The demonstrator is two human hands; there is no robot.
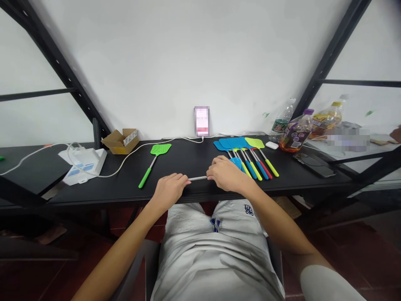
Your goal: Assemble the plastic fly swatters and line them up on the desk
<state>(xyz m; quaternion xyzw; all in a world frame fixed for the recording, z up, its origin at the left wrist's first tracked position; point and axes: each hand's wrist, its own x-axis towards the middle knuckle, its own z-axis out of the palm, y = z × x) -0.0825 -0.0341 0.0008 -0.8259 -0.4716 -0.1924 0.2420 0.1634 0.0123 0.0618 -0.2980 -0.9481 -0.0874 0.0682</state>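
Over the front of the black desk (188, 156), I hold a fly swatter (197, 178) sideways in both hands. My left hand (171, 189) is closed around its left end, hiding the handle. My right hand (225, 172) grips the thin metal shaft farther right. A blue mesh head (236, 162) shows just past my right fingers and seems to belong to this swatter. To the left lies a green fly swatter (149, 170). On the right, several fly swatters (250, 156) with blue and yellow-green heads lie side by side, their handles yellow, blue and red.
A phone (202, 121) leans against the wall, with a white cable attached. At left are a power strip (86, 167) and an open cardboard box (122, 142). Drink bottles (296, 131), a white case (271, 145) and a dark phone (314, 165) sit at right.
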